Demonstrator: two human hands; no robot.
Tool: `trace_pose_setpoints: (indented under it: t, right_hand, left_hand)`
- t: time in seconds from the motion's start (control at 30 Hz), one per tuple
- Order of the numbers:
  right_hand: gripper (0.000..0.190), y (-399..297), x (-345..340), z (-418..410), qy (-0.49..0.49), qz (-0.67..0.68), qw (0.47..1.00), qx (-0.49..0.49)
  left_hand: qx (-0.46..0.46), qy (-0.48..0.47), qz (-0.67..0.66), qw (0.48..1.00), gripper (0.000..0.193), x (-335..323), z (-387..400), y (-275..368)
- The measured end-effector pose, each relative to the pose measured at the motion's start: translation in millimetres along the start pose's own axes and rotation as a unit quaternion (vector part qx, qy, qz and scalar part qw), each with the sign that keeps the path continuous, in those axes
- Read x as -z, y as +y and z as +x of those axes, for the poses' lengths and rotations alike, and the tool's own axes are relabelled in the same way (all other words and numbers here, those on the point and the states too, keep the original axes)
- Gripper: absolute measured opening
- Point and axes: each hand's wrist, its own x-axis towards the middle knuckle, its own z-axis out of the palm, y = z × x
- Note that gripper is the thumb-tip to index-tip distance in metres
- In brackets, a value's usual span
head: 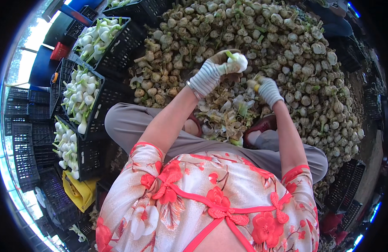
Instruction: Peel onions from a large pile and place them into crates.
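My left hand (214,71), in a striped work glove, holds a peeled white garlic bulb (239,62) with a short green stem above the heap. To its right and slightly lower, my right hand (267,88), also gloved, has its fingers curled, with a yellow band or handle (256,87) showing at them; whether this is a tool is unclear. The two hands are apart. A large heap of unpeeled garlic bulbs (307,100) spreads in front and to the right. Loose garlic skins (228,116) lie between my shoes, below my hands.
Black plastic crates (94,110) at the left hold white garlic bulbs (82,91) with trimmed stems. A yellow bag (79,192) lies near them. More black crates (345,186) stand at the lower right. Another person's leg (334,23) shows at the upper right.
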Motion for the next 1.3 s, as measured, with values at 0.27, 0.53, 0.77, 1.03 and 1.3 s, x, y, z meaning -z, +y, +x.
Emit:
trace_pose_setpoints:
  t: [0.27, 0.53, 0.77, 1.03, 1.3]
  right_hand:
    - [0.027, -41, 30, -12, -0.009, 0.4, 0.916, 0.037]
    - [0.022, -47, 34, -19, 0.024, 0.28, 0.956, 0.089]
    - [0.02, -46, 28, -24, -0.001, 0.509, 0.856, -0.097]
    - [0.019, -23, -20, -7, 0.077, 0.466, 0.877, 0.089]
    - [0.028, -9, -24, -11, -0.048, 0.345, 0.936, -0.043]
  left_hand:
    - [0.034, 0.045, 0.152, 0.987, 0.053, -8, 2, -6]
    - [0.046, 0.067, 0.186, 0.979, 0.048, -7, 4, -7]
    - [0.078, -0.044, 0.037, 0.995, 0.045, 0, 5, -7]
    - [0.005, 0.077, -0.129, 0.989, 0.026, 2, 13, -16]
    - [0.016, 0.146, -0.329, 0.933, 0.029, 24, 29, -17]
